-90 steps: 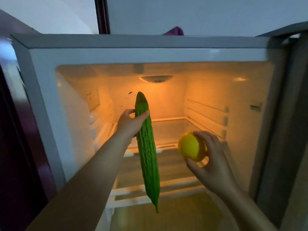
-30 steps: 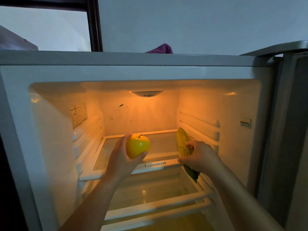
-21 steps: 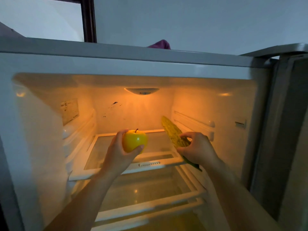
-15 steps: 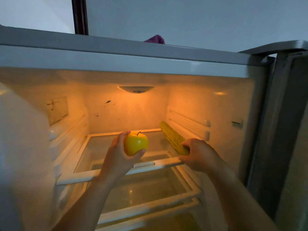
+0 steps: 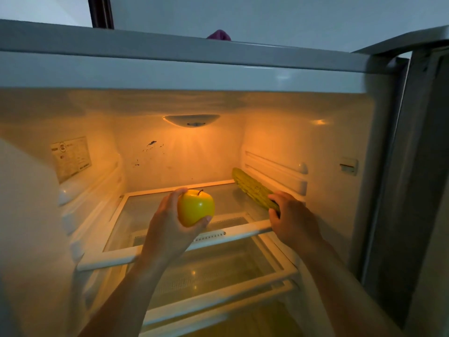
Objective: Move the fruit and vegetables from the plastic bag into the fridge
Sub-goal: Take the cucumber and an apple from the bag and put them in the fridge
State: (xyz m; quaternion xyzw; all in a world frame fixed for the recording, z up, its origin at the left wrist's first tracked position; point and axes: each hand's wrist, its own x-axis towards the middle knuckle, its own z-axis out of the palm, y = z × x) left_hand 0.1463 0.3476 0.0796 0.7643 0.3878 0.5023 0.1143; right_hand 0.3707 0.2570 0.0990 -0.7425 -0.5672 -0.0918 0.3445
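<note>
The fridge (image 5: 170, 76) stands open, lit orange inside. My left hand (image 5: 167, 229) holds a yellow apple (image 5: 195, 207) with its stem up, just above the front edge of the upper glass shelf (image 5: 155, 207). A long bumpy bitter gourd (image 5: 252, 189) lies along the right side of that shelf, pointing toward the back wall. My right hand (image 5: 294, 222) is wrapped around its near end. The plastic bag is not in view.
A lower glass shelf (image 5: 213, 271) sits beneath the upper one. Shelf rails (image 5: 274, 171) run along the right wall. The open door (image 5: 418, 166) stands at the right. A purple cloth (image 5: 218, 35) lies on top of the fridge.
The gourd has gone from upright in my right hand to lying flat along the shelf's right side. The apple has stayed in my left hand at the shelf front.
</note>
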